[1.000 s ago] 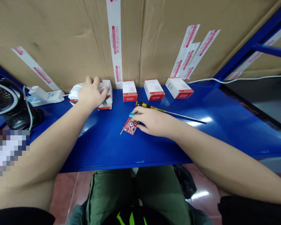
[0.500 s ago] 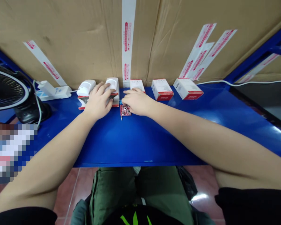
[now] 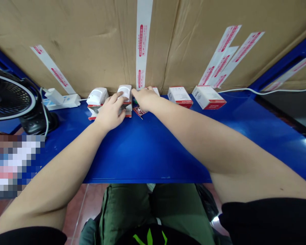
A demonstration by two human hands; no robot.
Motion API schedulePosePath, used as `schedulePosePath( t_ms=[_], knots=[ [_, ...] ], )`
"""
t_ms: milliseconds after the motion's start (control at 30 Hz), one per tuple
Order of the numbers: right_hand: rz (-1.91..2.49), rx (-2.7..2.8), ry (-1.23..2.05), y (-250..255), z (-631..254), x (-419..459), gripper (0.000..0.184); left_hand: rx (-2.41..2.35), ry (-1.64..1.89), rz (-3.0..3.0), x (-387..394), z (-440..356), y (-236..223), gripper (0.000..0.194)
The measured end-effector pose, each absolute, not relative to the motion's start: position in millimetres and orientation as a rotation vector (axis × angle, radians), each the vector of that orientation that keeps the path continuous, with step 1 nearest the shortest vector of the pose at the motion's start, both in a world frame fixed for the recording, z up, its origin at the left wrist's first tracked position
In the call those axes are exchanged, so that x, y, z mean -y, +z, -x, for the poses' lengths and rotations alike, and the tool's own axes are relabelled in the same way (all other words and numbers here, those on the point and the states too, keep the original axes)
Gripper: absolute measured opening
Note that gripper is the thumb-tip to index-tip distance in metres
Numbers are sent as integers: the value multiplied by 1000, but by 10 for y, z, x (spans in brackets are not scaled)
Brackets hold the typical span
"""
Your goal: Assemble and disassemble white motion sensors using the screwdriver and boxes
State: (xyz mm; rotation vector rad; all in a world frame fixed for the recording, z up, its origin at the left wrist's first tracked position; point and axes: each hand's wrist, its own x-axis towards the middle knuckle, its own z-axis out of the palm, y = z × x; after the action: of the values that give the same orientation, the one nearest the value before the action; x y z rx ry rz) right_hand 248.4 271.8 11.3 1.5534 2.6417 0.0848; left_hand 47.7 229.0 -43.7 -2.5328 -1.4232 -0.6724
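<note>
Since it looks light and smooth-shelled, the white plastic sensor housing (image 3: 124, 91) would be best held by its curved sides. On the blue table (image 3: 148, 156), the left grip (image 3: 110, 114) lies part-open, fingertips on the housing atop its open carton (image 3: 127, 115); whether it clasps is unclear. The right grip (image 3: 144, 98), half-curled just past a red circuit board (image 3: 139, 110), may hold nothing.
</note>
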Motion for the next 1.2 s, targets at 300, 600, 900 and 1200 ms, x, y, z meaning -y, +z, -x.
schedulePosePath(
  t_ms=[300, 600, 900, 1200],
  knots=[
    [-1309, -2666, -199, 233, -2727, -2750, 80, 1448, -642, 2531, -2282, -472, -433, 50],
    [-1296, -2683, -109, 231, -2649, -2683, 80, 1457, -659, 2549, -2280, -475, -435, 51],
    [-1175, -2694, 96, 150, -2622, -2561, 54, 1446, -649, 2559, -2270, -478, -432, 53],
    [-1470, -2661, 20, 156, -2536, -2664, 83, 1438, -686, 2586, -2280, -468, -455, 53]
  ],
)
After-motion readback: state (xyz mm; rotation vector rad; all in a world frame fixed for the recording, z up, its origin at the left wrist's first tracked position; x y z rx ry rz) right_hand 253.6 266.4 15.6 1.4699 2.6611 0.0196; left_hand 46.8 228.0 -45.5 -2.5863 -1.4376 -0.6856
